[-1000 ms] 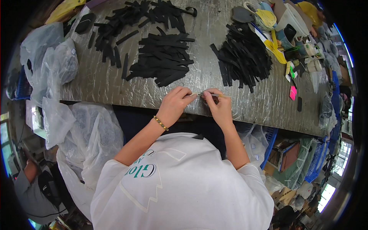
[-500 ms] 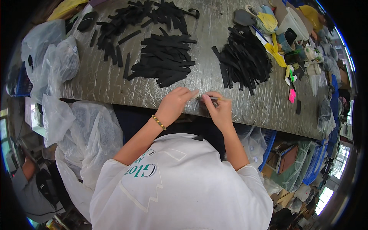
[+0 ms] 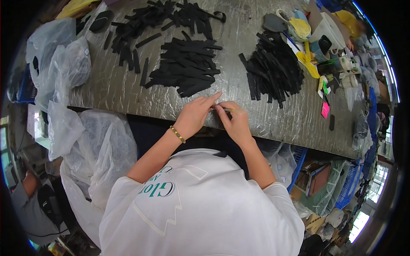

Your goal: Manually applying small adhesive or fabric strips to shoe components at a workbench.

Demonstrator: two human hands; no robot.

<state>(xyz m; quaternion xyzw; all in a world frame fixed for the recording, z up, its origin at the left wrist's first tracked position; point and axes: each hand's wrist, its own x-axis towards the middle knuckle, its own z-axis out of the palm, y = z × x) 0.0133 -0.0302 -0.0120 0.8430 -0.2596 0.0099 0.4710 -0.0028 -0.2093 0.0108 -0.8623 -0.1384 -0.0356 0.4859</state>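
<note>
Both hands meet over the near edge of the metal-covered table (image 3: 273, 121). My right hand (image 3: 235, 121) is closed, thumb against fingers, on a thin pale stick (image 3: 225, 110) that mostly hides inside the grip. My left hand (image 3: 194, 114) has its index finger pointing forward, while thumb and other fingers pinch close beside the right fingertips; whatever they hold is too small to make out. Just beyond the hands lies a pile of short black strips (image 3: 183, 64). A second black strip pile (image 3: 273, 68) lies to the right.
More black strips (image 3: 145, 21) are scattered at the far left. Along the right side stand a white container (image 3: 329, 32), yellow scissors-like handles (image 3: 305, 55) and a pink tag (image 3: 325, 110). Clear plastic bags (image 3: 100, 145) hang at the left edge. Another person (image 3: 36, 209) is at lower left.
My right hand has shifted slightly left, up against the left hand, and turned so the pale stick shows less. My left index finger now points further forward.
</note>
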